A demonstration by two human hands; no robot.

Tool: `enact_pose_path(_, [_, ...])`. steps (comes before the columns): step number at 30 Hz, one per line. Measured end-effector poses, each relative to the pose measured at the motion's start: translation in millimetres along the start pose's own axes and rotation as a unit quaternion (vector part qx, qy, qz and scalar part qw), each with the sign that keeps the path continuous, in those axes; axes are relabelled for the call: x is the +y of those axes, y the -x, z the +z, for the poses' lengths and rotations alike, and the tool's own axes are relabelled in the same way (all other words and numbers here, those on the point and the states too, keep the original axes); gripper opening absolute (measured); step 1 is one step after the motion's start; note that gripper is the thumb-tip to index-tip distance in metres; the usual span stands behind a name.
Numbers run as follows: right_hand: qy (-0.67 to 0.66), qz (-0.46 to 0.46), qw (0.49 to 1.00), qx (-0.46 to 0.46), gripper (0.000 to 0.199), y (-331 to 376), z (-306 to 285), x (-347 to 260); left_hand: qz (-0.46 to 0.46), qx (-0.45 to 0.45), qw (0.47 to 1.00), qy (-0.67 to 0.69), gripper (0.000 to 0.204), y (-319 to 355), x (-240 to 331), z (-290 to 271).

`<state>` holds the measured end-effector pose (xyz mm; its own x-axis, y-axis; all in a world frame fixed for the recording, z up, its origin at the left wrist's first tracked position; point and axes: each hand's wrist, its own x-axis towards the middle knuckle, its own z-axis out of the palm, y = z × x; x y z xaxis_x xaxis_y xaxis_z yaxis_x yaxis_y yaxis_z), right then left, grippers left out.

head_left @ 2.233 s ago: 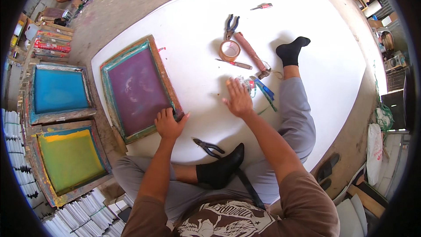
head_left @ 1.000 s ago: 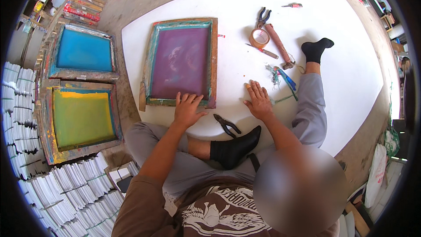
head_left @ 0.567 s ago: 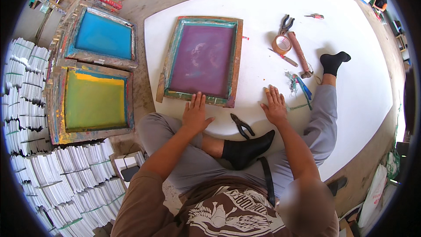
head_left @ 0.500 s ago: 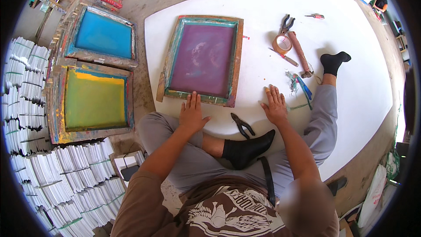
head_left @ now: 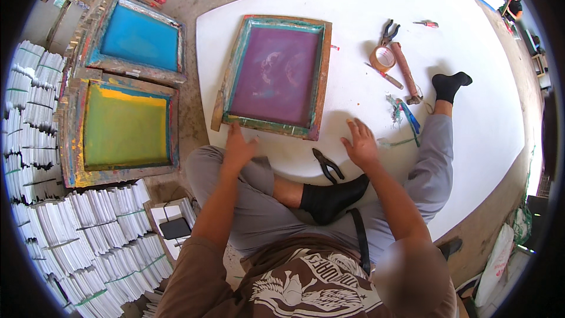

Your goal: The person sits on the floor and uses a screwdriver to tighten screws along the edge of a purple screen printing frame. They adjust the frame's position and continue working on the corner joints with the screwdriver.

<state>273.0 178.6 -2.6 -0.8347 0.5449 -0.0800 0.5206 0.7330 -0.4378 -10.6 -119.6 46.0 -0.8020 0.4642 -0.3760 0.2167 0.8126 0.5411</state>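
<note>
A wooden screen-printing frame (head_left: 325, 82) with purple mesh (head_left: 273, 76) lies on a white sheet in front of me. By its near left edge is my left hand (head_left: 238, 148), fingers stretched and thumb apart, slightly blurred; I cannot tell whether the fingertips touch the wood. My right hand (head_left: 361, 146) is over the sheet to the right of the frame, fingers apart and holding nothing, with a shadow beside it. Between my hands and my foot lie dark-handled pliers (head_left: 327, 166).
At the right are more pliers (head_left: 388, 34), a tape roll (head_left: 383, 58), a cutter (head_left: 388, 78), a hammer (head_left: 405, 70), a screwdriver (head_left: 426, 23) and tangled string (head_left: 395, 112). Blue (head_left: 141, 38) and yellow-green (head_left: 126, 126) screens stand left, near paper stacks (head_left: 112, 218). Another person (head_left: 514, 7) is far right.
My left hand has slid leftward along the frame's near edge. My right hand has shifted slightly left and its fingers look raised off the sheet. The view has tilted a little.
</note>
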Motion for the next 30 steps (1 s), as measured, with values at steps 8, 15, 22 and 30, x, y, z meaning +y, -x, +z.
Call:
enact_pose_path(8, [-0.094,-0.011,0.995,-0.037,0.068,-31,5,-109,0.144,-0.031,0.949,-0.278,0.071,-27,16,-40])
enact_pose_path(15, [-0.038,-0.279,0.95,0.135,0.033,-58,70,-106,0.196,0.002,0.97,-0.147,0.068,-70,-10,-32])
enact_pose_path(22, [-0.077,-0.167,0.981,0.065,0.015,-50,126,-205,0.173,0.031,0.983,-0.054,0.06,-70,-12,-24])
enact_pose_path(30, [0.05,-0.131,0.987,0.081,0.014,-57,153,-229,0.153,0.047,0.986,-0.056,0.053,-70,-6,-25])
